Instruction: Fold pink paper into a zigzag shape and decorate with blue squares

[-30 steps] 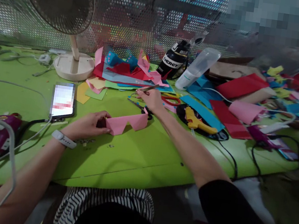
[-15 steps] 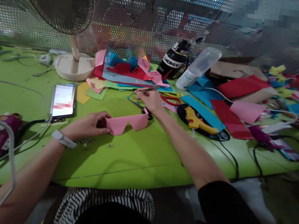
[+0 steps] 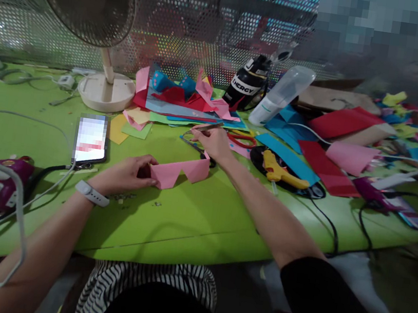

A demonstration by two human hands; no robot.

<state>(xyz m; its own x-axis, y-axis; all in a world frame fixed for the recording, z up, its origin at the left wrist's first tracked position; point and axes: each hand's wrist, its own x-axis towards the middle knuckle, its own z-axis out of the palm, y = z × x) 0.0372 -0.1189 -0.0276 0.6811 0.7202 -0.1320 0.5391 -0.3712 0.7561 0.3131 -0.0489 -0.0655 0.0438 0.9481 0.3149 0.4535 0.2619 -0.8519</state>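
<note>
A pink paper piece (image 3: 170,173), cut like a pair of glasses, stands on the green table (image 3: 181,241). Its left end is pinched between the thumb and fingers of my left hand (image 3: 129,174). Beyond its right end, my right hand (image 3: 213,141) has its fingers closed round a thin pen-like tool (image 3: 208,126). Under the tool's tip lies a wire-like item with blue spots (image 3: 191,141), partly hidden by that hand. Red-handled scissors (image 3: 243,140) rest just right of my right hand.
A phone (image 3: 93,137) and a fan (image 3: 106,93) are at the left. Coloured papers (image 3: 185,104), a black bottle (image 3: 245,84) and a clear bottle (image 3: 281,97) stand behind. A yellow glue gun (image 3: 280,172) lies right, near red paper (image 3: 327,168) and a purple power block (image 3: 377,194).
The whole view has shifted slightly, so things appear a little further right. Both hands keep nearly the same pose and hold the same things.
</note>
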